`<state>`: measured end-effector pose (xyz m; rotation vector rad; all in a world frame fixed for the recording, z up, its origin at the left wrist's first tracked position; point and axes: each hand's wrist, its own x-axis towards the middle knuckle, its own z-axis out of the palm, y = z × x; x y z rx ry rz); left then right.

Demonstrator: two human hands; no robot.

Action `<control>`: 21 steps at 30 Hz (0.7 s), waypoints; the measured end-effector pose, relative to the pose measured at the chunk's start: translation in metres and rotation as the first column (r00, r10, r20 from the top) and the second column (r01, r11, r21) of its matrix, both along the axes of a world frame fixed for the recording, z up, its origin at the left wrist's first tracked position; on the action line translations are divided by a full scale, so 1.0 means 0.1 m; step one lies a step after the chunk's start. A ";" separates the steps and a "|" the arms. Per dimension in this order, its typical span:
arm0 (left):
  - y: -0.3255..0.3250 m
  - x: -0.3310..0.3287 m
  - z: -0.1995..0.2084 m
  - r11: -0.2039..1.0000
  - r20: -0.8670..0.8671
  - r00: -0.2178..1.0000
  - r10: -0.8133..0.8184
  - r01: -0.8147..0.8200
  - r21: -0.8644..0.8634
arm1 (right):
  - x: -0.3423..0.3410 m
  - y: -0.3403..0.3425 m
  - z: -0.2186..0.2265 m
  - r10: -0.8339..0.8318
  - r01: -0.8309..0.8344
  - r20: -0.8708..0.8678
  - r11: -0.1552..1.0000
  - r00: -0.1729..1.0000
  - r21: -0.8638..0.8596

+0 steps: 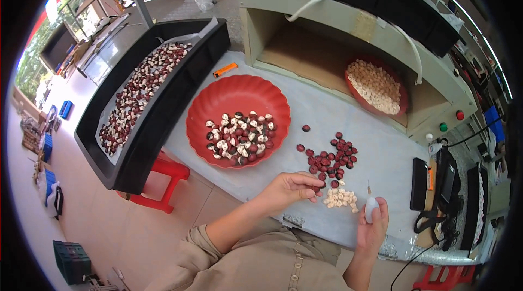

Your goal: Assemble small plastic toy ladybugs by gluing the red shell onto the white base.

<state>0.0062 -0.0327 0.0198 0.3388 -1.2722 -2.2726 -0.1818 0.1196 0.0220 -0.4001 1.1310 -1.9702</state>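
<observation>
My left hand (pixel 294 190) is closed, thumb and fingertips pinching a small dark red round piece at the near edge of a pile. Wrapped in the fingers of my right hand (pixel 375 224) is a small translucent white needle-tip bottle (pixel 371 209), its thin tip pointing up. Loose dark red round pieces (pixel 342 155) lie scattered on the light table covering (pixel 376 182) beyond my hands. Between the hands sits a small heap of cream-coloured pieces (pixel 341 199). A scalloped red bowl (pixel 239 92) to the left holds many red-and-cream pieces (pixel 239 138), some with black markings.
A black tray (pixel 158 127) full of similar red-and-cream pieces stands at the left, above a red stool (pixel 163 182). Under the pale green bench housing (pixel 338 24), a red bowl holds cream pieces (pixel 376 86). An orange cutter (pixel 225 70) lies near the tray.
</observation>
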 end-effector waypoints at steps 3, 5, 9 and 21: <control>0.15 -0.02 -0.01 0.989 -0.047 0.999 0.001 0.006 0.148 | 0.14 -0.11 0.12 0.135 -0.099 0.209 0.979 0.968 -0.177; 0.16 -0.02 0.01 0.968 -0.081 0.997 0.012 0.009 0.252 | 0.21 -0.16 0.19 0.145 -0.112 0.213 0.981 0.966 -0.160; 0.12 0.03 -0.22 0.905 -0.172 0.985 -0.030 0.100 0.413 | 0.27 -0.21 0.18 0.092 -0.078 0.116 0.990 0.989 -0.118; 0.18 0.05 -0.28 0.799 -0.253 0.967 0.018 0.138 0.586 | 0.49 -0.18 0.28 -0.024 -0.011 -0.857 0.999 0.515 -0.034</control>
